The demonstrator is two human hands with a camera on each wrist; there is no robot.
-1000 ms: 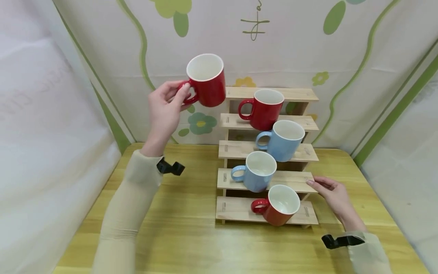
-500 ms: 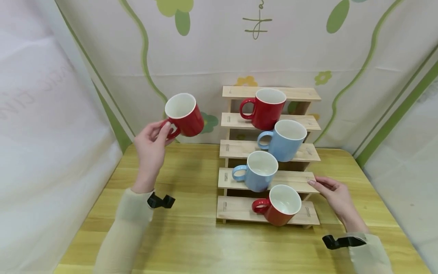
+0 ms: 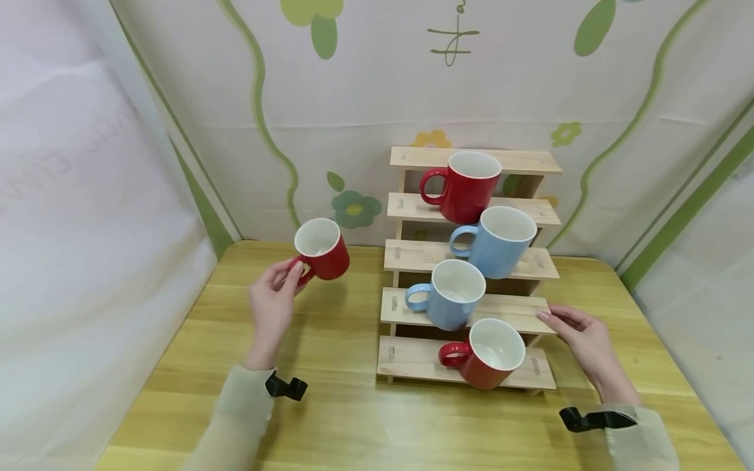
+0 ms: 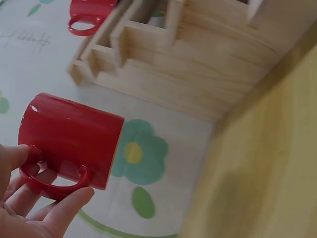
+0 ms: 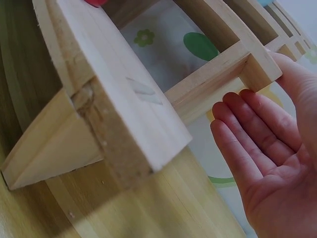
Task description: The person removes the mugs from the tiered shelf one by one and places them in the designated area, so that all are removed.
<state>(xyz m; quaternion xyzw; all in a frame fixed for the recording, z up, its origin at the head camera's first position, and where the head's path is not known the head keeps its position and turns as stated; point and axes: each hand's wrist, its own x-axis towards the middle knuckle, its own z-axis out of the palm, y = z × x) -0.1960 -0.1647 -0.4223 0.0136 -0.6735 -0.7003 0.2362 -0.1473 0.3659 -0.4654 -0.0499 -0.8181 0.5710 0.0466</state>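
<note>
Currently, the left hand (image 3: 273, 301) pinches a red cylindrical mug (image 3: 331, 263) by its handle (image 4: 54, 191), left of the stepped pale-wood rack (image 3: 408, 360) pinched by the right hand (image 3: 584, 341); off-centre weight could tip the mug.

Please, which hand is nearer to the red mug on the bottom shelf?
Right. The right hand holds the end of the shelf above, just right of the bottom mug; the left hand is farther away, left of the stand, holding another red mug.

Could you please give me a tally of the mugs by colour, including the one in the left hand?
Red mugs: 3
Blue mugs: 2
Total: 5
</note>
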